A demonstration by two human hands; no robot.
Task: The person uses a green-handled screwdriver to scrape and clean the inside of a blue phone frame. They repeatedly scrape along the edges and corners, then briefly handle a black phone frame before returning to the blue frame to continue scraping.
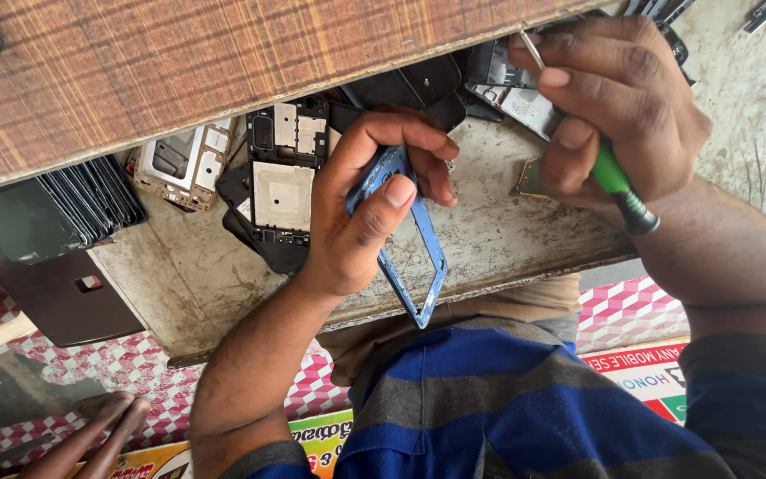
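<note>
My left hand (367, 202) grips a blue phone frame (418, 257) by its upper end, thumb pressed on its face; the frame's lower end hangs past the worn bench's (507, 239) front edge. My right hand (618, 111) is closed around a green-handled screwdriver (618, 182) and pinches a thin metal tool (532, 49) between its fingertips. It hovers over loose phone parts at the bench's back right.
A black phone midframe with a silver shield (281, 191) lies left of my left hand, beside another stripped board (183, 164). A stack of dark phone panels (90, 208) sits further left. A wooden shelf (179, 71) overhangs the bench's back. More phone shells (418, 84) lie behind.
</note>
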